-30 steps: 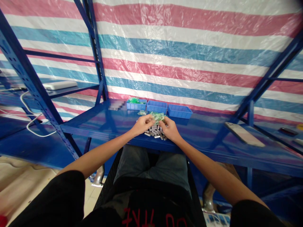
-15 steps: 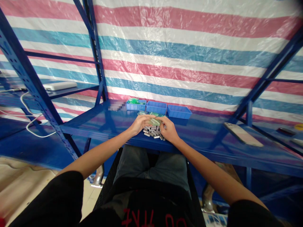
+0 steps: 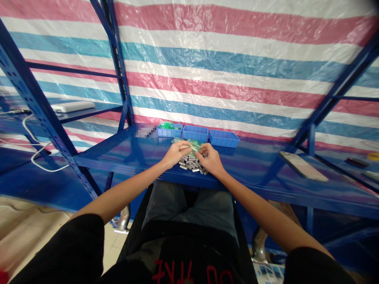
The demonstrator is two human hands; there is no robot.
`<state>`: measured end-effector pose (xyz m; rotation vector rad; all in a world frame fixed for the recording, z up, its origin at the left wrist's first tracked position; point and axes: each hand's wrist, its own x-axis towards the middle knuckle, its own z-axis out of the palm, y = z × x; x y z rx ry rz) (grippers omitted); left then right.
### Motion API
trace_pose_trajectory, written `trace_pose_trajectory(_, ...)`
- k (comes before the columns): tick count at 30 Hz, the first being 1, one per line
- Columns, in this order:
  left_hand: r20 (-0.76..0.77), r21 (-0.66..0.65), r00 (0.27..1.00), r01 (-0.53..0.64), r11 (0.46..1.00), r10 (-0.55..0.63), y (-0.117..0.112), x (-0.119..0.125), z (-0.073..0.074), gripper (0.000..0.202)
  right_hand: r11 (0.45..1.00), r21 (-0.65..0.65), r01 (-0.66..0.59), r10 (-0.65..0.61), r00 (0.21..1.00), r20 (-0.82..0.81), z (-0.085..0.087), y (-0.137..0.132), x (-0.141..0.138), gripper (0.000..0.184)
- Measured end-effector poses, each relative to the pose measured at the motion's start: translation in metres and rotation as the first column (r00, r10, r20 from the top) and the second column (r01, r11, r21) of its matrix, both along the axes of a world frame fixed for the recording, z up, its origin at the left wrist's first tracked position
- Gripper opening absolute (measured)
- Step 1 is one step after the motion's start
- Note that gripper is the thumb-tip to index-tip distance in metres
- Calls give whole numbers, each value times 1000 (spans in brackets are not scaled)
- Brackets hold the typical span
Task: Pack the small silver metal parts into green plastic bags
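Observation:
My left hand (image 3: 175,154) and my right hand (image 3: 209,159) meet above a pile of several small grey metal pieces (image 3: 191,163) on the blue shelf (image 3: 139,154). Both hands pinch a small clear green plastic bag (image 3: 194,146) between their fingertips. The bag hangs just over the pile. What is inside the bag is too small to make out.
Three small blue bins (image 3: 196,133) stand in a row behind my hands; the left one (image 3: 169,129) holds green bags. A phone (image 3: 302,165) lies on the shelf to the right. A white device (image 3: 72,105) with a white cable (image 3: 38,156) sits at left. Striped tarp hangs behind.
Both hands stayed at the pile, shifting slightly while working the green bag between the fingers. The view drifted a little.

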<state>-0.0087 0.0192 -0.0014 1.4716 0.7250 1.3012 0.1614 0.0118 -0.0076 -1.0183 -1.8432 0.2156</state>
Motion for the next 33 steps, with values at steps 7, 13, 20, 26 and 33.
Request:
trace_pose_trajectory(7,-205,317,921,-258,912,332,6,-4,-5,17,998,23,51,-53,995,79,3,-6,1,6)
trace_pose_trajectory(13,-222,156,937,-240,958,271,7,-3,-7,29,991,100,88,-90,996,11,4,-8,1,7)
trace_pose_trajectory(20,-219,21,946,-240,970,239,5,-1,-3,37,990,130,60,-71,994,81,6,-11,0,6)
trace_pose_trajectory(26,-152,-30,982,-120,992,115,-2,0,2,28,996,86,33,-36,999,27,3,-7,0,15)
trace_pose_trajectory(33,-86,-13,986,-141,990,140,0,0,0,30,991,59,119,-121,992,28,2,-3,0,17)
